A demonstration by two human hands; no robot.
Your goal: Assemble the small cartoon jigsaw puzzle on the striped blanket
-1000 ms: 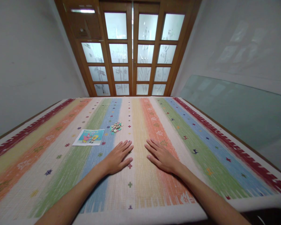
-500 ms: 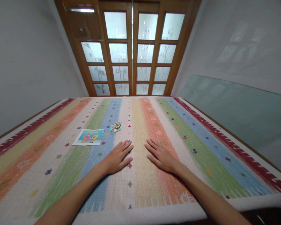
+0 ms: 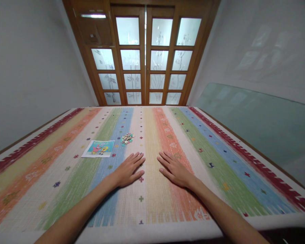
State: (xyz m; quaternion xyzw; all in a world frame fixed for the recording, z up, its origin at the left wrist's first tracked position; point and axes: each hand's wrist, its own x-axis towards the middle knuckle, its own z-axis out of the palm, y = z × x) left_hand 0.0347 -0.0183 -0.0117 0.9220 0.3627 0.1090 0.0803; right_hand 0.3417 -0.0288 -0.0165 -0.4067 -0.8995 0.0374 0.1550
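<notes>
My left hand [image 3: 128, 170] lies flat on the striped tablecloth [image 3: 152, 203], palm down, fingers apart and nothing held. Across a narrow gap, my right hand [image 3: 175, 168] rests the same way on the yellow and orange stripes. Beyond my left hand is a small heap of jigsaw puzzle pieces [image 3: 127, 139], some teal and some pale. To the left of that heap lies a printed picture card [image 3: 98, 149] with a pink and a yellow cartoon figure on a blue-green ground. Neither hand touches the pieces or the card.
Wooden doors with frosted panes [image 3: 144, 57] stand past the table's far edge. A pale green glass sheet [image 3: 254, 115] leans along the right wall. A grey-white wall [image 3: 35, 67] rises on the left. The table's near edge runs beneath my forearms.
The camera view has shifted slightly, so the doors, card and pieces sit a little further right in view. Both hands stay flat in the same place.
</notes>
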